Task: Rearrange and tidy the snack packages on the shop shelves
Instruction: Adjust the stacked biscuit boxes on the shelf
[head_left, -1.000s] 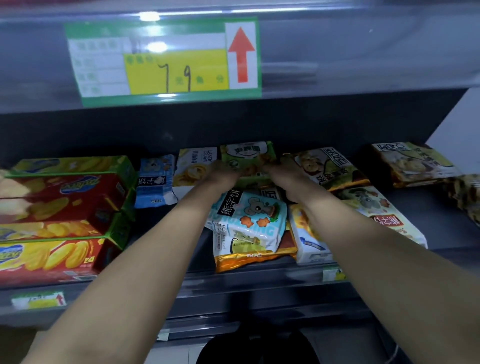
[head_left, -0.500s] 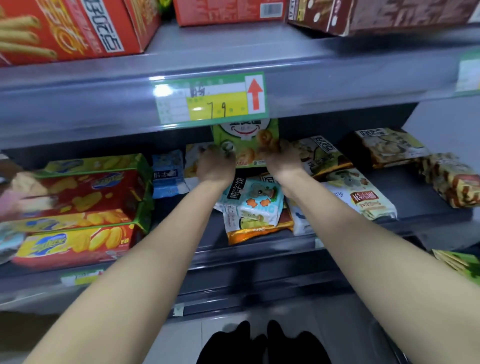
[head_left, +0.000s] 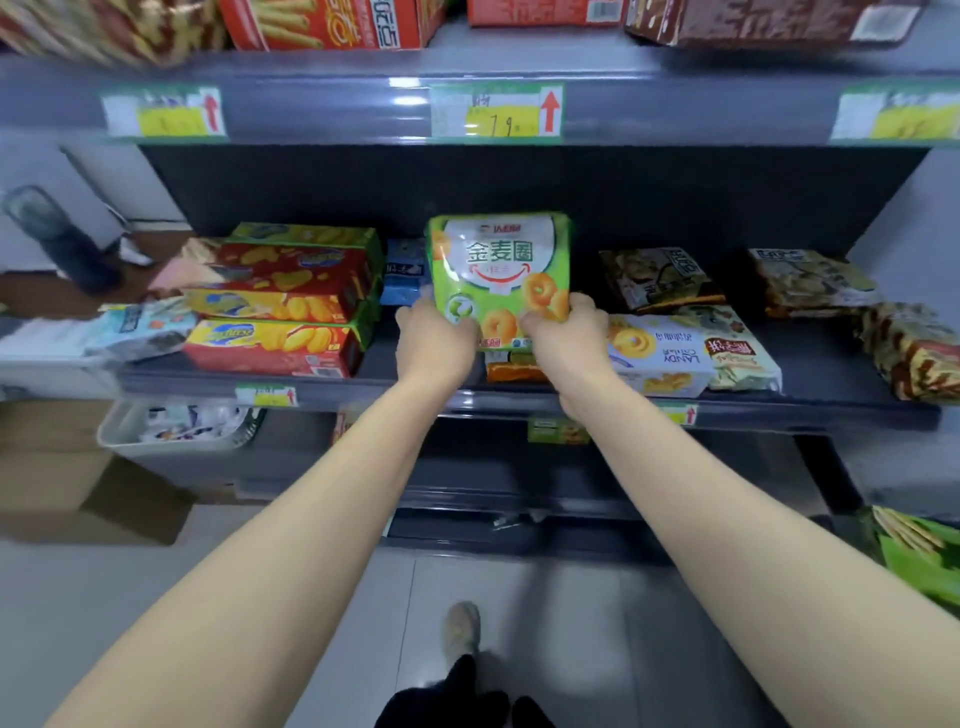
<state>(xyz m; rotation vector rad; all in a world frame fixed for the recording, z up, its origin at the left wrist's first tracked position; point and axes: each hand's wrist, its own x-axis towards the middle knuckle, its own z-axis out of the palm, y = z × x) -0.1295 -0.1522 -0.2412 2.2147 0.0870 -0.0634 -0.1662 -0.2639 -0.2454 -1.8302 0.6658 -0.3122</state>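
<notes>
A green and white snack bag printed with ring biscuits stands upright at the middle of the dark shelf. My left hand grips its lower left corner and my right hand grips its lower right corner. Beneath the bag an orange packet lies flat, mostly hidden. Red and yellow chip boxes are stacked to the left, with a blue pack beside them. A Landy cookie pack lies flat just right of my right hand.
Brown and green packets lie scattered across the shelf's right half. The upper shelf edge carries price tags with red boxes above. A white basket and cardboard boxes stand low on the left. Green packs sit at lower right.
Both hands have lifted the green bag from lying flat at the back and stood it upright nearer the front. The view has pulled back and tilted down.
</notes>
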